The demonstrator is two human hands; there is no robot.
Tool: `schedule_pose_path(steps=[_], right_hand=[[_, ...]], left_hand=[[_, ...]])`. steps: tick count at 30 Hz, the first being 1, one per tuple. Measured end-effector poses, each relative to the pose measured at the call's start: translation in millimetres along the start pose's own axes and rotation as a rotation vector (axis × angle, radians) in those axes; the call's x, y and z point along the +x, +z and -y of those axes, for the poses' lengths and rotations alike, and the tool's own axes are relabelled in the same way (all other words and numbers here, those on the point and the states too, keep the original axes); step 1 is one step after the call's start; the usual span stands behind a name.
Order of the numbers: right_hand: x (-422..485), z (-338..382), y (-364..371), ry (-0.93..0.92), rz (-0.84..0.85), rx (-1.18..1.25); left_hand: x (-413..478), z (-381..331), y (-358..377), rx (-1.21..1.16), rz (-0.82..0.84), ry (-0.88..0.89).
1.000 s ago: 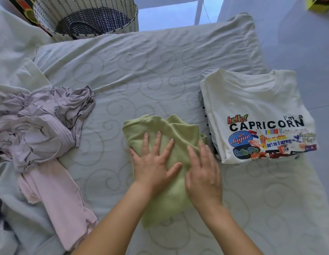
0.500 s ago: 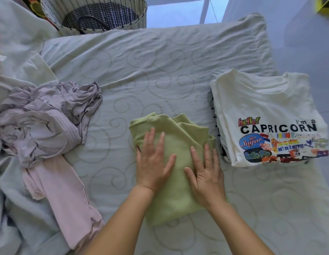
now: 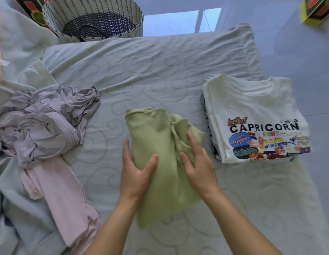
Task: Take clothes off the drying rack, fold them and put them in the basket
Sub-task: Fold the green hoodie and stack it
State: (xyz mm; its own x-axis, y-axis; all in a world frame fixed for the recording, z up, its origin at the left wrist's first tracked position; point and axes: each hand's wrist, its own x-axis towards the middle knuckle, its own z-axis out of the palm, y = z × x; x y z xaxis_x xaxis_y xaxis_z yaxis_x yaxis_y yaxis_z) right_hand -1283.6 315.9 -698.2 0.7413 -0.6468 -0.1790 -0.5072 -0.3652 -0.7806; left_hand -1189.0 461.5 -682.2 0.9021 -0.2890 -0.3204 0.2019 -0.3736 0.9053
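A light green garment [image 3: 156, 137], partly folded, lies in the middle of the bed. My left hand [image 3: 136, 172] holds its left edge, thumb on top of the cloth and fingers along the side. My right hand [image 3: 198, 162] rests flat on the bunched right side with its fingers straight. A folded white printed T-shirt [image 3: 252, 111] lies on top of a small stack at the right. The woven basket [image 3: 123, 21] stands beyond the far left end of the bed. No drying rack is in view.
A crumpled lilac garment [image 3: 42, 116] and a pink one [image 3: 64, 190] lie in a heap at the left. The pale quilted bed cover [image 3: 150, 70] stretches to the tiled floor [image 3: 297, 52] on the right. A yellow box [image 3: 314, 10] sits at the top right.
Both hands have slid from pressing flat on top of the green garment to its sides. The left hand now takes the left edge, and the cloth has bunched up on the right.
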Motion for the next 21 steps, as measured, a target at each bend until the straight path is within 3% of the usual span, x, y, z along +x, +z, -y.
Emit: schedule_pose_path(steps=[3, 6, 13, 18, 21], right_hand=[[2, 22, -33, -0.135, -0.082, 0.098], [20, 28, -91, -0.191, -0.143, 0.153], [72, -24, -230, -0.04, -0.248, 0.126], [106, -73, -244, 0.098, -0.197, 0.061], [120, -99, -235, 0.172, -0.191, 0.015]], left_hand=[[-10, -47, 3, -0.108, -0.046, 0.113], [-17, -98, 34, -0.148, 0.029, 0.226], [0, -153, 175, -0.113, 0.214, 0.272], [25, -129, 228, 0.011, 0.172, 0.129], [30, -120, 237, 0.129, 0.169, 0.145]])
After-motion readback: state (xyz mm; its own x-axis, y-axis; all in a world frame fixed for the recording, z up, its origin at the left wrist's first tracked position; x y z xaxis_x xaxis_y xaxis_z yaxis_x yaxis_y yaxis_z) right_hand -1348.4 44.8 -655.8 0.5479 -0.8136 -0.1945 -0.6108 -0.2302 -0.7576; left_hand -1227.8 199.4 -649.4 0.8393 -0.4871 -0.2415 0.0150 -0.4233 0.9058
